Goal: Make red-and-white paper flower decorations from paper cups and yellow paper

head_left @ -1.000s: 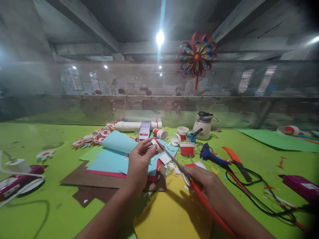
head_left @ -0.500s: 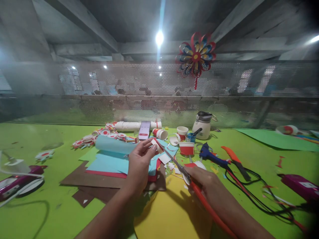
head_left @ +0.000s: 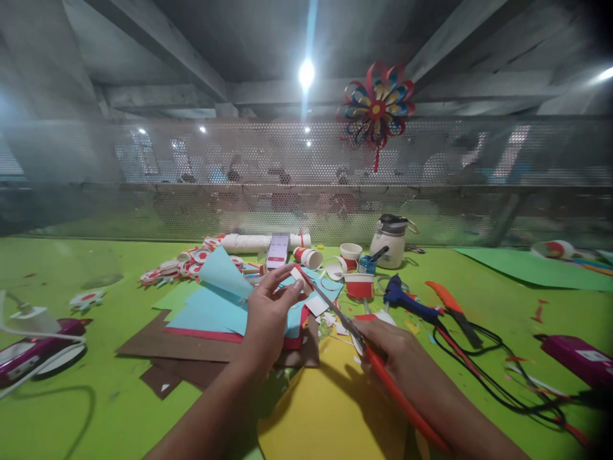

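Between the thumb and fingers of my left hand point(head_left: 271, 306) is a small red and white paper piece point(head_left: 299, 275). My right hand point(head_left: 395, 345) is closed around the red handles of a pair of scissors point(head_left: 393, 390). The scissor blades point up and left, with their tips at the paper piece; whether they are cutting into it I cannot tell. Below the hands lies a yellow paper sheet point(head_left: 330, 409). Stacked light blue paper point(head_left: 205, 313) lies behind my left wrist, over brown sheets point(head_left: 182, 348).
Cut paper cups point(head_left: 359, 285) and scraps lie beyond the scissors. To the right are a blue glue gun point(head_left: 412, 303), an orange-handled knife point(head_left: 445, 297), black cables and a purple power strip point(head_left: 575, 361). A phone point(head_left: 278, 250) and a lidded jar point(head_left: 389, 243) stand at the back.
The top light blue sheet has a corner lifted higher and more pointed than before. Both hands, the paper piece and the scissors stay nearly in place.
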`<action>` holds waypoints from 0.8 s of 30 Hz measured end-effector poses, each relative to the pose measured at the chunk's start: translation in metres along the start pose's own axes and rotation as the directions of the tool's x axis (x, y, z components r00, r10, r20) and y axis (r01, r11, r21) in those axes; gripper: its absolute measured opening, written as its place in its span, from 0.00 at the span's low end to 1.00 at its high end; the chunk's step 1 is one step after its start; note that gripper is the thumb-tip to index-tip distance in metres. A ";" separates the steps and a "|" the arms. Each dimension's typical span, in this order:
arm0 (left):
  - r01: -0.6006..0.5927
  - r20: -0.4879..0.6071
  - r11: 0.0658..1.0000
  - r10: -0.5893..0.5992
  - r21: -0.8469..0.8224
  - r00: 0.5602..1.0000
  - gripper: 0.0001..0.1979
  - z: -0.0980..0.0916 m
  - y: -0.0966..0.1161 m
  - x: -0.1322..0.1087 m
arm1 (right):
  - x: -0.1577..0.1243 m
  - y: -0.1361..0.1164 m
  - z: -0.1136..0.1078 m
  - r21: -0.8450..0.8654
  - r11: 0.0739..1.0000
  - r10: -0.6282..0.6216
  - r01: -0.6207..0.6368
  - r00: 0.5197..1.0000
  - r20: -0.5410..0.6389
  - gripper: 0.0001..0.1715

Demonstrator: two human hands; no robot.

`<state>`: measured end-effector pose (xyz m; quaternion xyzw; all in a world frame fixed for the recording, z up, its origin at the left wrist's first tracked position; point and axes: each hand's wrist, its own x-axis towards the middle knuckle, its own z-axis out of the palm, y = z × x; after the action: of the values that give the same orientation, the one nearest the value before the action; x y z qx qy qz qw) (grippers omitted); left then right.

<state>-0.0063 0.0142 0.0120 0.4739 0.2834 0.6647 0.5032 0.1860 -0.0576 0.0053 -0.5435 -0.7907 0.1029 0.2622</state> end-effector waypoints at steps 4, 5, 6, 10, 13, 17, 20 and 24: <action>0.012 -0.006 1.000 -0.012 0.017 1.000 0.21 0.002 0.000 -0.001 | -0.001 0.001 0.000 0.006 1.000 -0.001 0.001 1.000 -0.002 0.21; 0.010 -0.008 1.000 -0.010 0.010 1.000 0.21 0.002 -0.001 -0.001 | -0.001 0.001 0.000 0.007 1.000 0.000 0.000 1.000 -0.004 0.22; 0.008 -0.005 1.000 -0.008 0.003 1.000 0.21 0.002 -0.001 -0.001 | -0.002 0.001 0.000 0.011 1.000 0.001 -0.001 1.000 -0.004 0.22; -0.007 0.023 1.000 0.008 -0.021 1.000 0.19 0.001 -0.003 -0.001 | -0.002 -0.001 -0.001 0.033 0.999 0.004 -0.004 1.000 -0.013 0.22; -0.013 0.025 1.000 0.014 -0.022 1.000 0.18 0.001 -0.003 -0.002 | -0.002 -0.002 -0.001 0.036 0.999 0.010 -0.009 1.000 -0.021 0.21; -0.014 0.027 1.000 0.014 -0.019 1.000 0.18 0.002 -0.001 -0.003 | -0.002 -0.004 0.000 0.033 0.999 0.010 -0.010 1.000 -0.021 0.17; -0.005 0.021 1.000 0.005 -0.024 1.000 0.18 0.003 0.000 -0.002 | -0.003 -0.006 0.001 0.009 1.000 0.010 -0.009 0.999 -0.050 0.17; 0.001 0.004 1.000 0.000 -0.013 1.000 0.18 0.003 0.000 -0.002 | -0.003 -0.007 0.001 -0.008 1.000 -0.003 0.002 0.997 -0.078 0.16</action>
<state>-0.0033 0.0117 0.0120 0.4717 0.2781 0.6655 0.5071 0.1804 -0.0627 0.0072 -0.5472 -0.7809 0.0781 0.2910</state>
